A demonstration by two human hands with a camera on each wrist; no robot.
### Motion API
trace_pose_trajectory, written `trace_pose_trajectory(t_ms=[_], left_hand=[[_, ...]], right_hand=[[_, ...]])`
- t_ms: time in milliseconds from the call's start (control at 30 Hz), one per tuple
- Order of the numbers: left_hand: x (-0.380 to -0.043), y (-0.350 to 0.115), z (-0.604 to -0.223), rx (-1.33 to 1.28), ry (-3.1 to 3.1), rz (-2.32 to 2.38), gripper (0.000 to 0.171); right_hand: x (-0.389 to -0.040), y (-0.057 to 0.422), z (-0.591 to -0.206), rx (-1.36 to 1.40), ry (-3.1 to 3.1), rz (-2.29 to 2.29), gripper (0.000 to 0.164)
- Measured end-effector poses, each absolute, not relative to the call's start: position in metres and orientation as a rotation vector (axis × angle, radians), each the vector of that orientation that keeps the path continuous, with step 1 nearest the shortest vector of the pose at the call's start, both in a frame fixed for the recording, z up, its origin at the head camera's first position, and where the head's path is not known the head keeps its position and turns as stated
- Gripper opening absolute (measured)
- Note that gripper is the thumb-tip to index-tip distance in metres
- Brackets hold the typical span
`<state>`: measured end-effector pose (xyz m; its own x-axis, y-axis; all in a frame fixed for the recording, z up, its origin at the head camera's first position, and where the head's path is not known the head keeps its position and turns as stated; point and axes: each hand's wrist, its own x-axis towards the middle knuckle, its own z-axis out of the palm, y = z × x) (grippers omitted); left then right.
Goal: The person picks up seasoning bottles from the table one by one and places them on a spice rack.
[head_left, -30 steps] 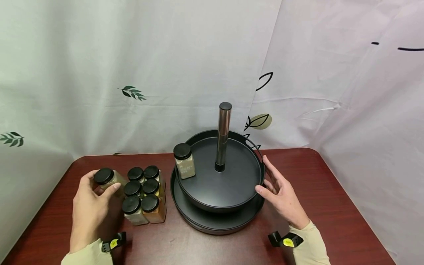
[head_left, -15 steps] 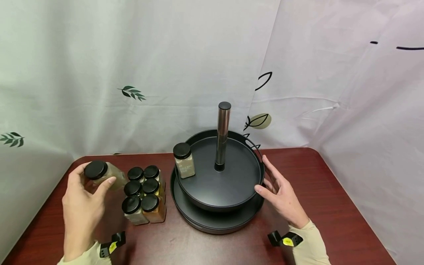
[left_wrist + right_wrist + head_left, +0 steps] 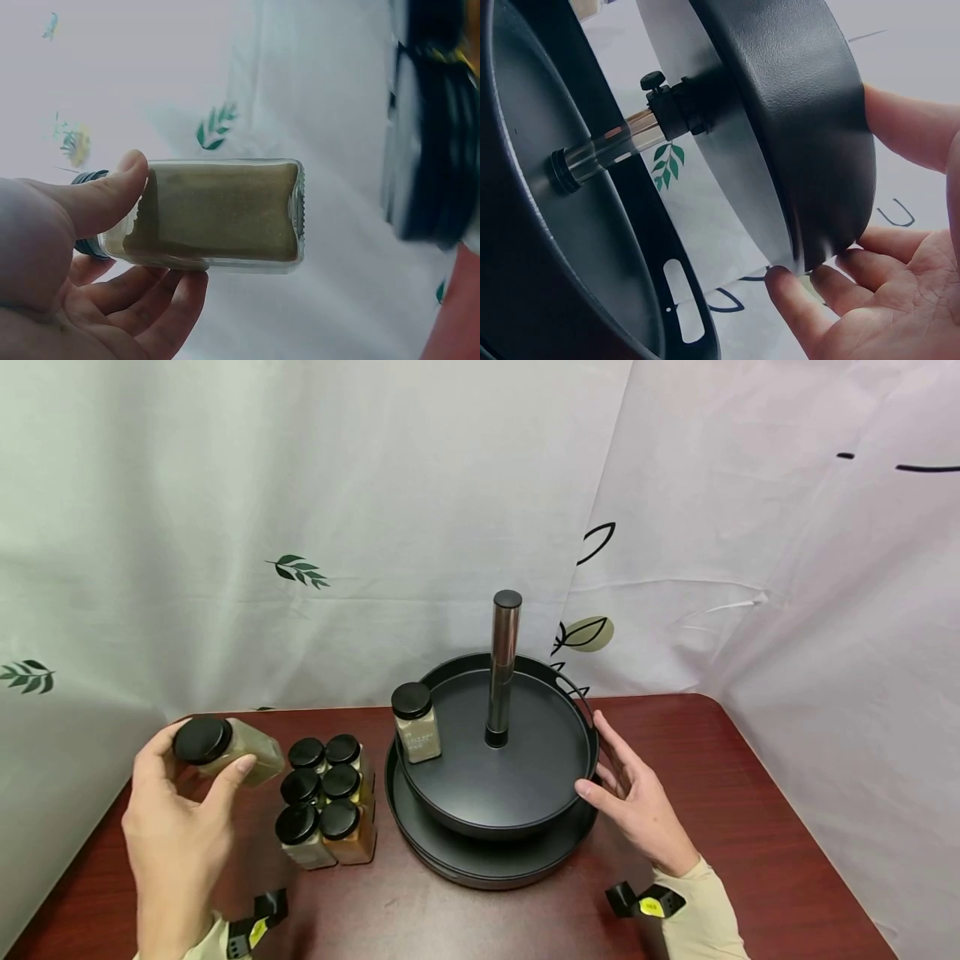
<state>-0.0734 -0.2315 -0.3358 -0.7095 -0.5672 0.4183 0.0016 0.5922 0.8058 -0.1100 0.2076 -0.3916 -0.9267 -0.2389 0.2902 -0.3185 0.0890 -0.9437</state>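
Jar (image 3: 251, 750) lies pinched in left hand (image 3: 180, 827); right hand (image 3: 641, 810), fingers (image 3: 791, 300) loosely spread, seemingly touches upper tray (image 3: 480, 793).

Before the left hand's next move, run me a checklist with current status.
1. Left hand grip: ok, thumb and fingers hold the jar.
2. Jar upright: not ok, it is tilted.
3. Lid on: ok.
4. Lid tight: cannot tell.
5. Right hand at the upper tray: ok, touching its outer side.
6. Room on the upper tray: looks ok, one standing jar near its left rim.
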Motion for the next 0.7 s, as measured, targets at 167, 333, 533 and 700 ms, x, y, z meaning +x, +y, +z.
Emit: trace_pose_trajectory(t_ms=[167, 333, 533, 700], left_hand=[[-0.068, -0.217, -0.327, 0.346, -2.076, -1.151, 0.071], [-0.064, -0.203, -0.319, 0.221, -2.034, -1.177, 0.070], [-0.061, -0.191, -0.315, 0.145, -2.036, -1.204, 0.069], [-0.060, -0.180, -0.314, 0.084, -2.025, -1.231, 0.069]], right_hand=[[-0.110, 0.208, -0.392, 0.586, -2.267, 2.008, 0.083], [-0.110, 0.208, -0.391, 0.569, -2.294, 1.992, 0.085], [-0.110, 0.208, -0.390, 0.561, -2.321, 1.944, 0.085], [-0.110, 0.207, -0.391, 0.564, -2.317, 1.935, 0.087]])
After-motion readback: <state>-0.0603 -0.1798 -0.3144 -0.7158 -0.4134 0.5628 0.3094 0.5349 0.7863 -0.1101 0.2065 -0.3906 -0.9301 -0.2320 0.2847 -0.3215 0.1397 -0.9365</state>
